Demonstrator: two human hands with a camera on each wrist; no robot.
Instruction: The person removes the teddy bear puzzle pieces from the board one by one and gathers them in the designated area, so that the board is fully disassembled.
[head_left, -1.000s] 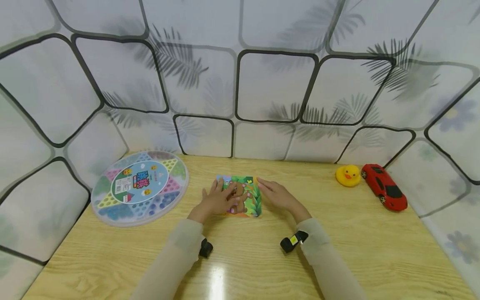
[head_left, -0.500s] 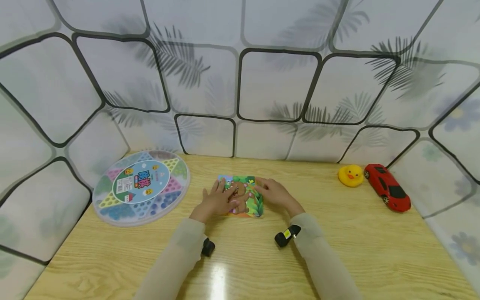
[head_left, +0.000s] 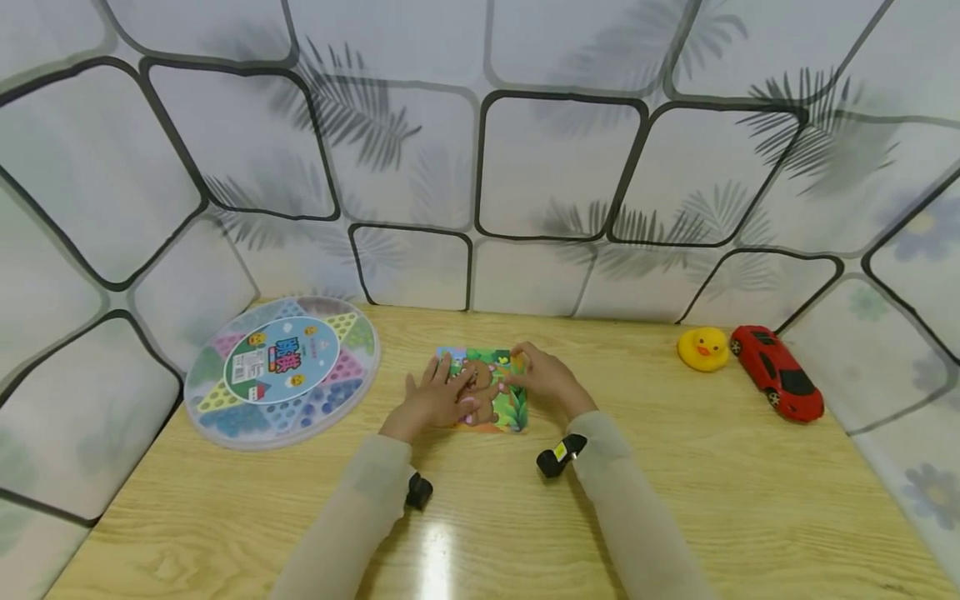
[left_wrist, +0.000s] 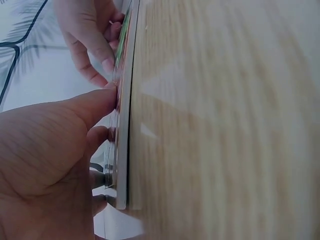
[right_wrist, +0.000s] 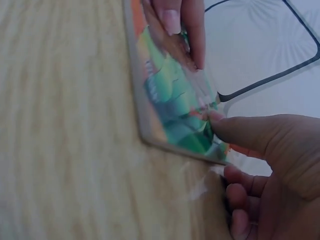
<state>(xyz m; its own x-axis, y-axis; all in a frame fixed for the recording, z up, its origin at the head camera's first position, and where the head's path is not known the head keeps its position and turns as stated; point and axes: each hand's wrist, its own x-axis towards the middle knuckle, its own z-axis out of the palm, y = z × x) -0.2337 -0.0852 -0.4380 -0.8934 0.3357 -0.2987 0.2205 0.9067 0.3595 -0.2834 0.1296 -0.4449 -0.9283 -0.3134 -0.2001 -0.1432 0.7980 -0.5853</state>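
Note:
A flat, colourful jigsaw puzzle board (head_left: 516, 410) with a brown bear and green leaves lies on the table, and a glossy clear film shows over it. With fingers spread, my left hand (head_left: 429, 403) presses on its left and middle part. At the upper right corner is my right hand (head_left: 553, 380), pinching there with thumb and curled index finger. The right wrist view shows that thumb (right_wrist: 245, 131) on the edge of the puzzle (right_wrist: 172, 97), the other fingers curled below. In the left wrist view the left fingertips touch the board's face.
On the left lies a round Chinese checkers set (head_left: 281, 371) in clear packaging. A yellow rubber duck (head_left: 703, 350) and a red toy car (head_left: 777, 373) sit at the back right of the wooden table (head_left: 675, 500). A patterned fabric wall (head_left: 555, 167) rises behind.
My right hand has moved left from beside the puzzle onto its upper right corner, and its straight fingers have curled into a pinch. The left hand stays in place.

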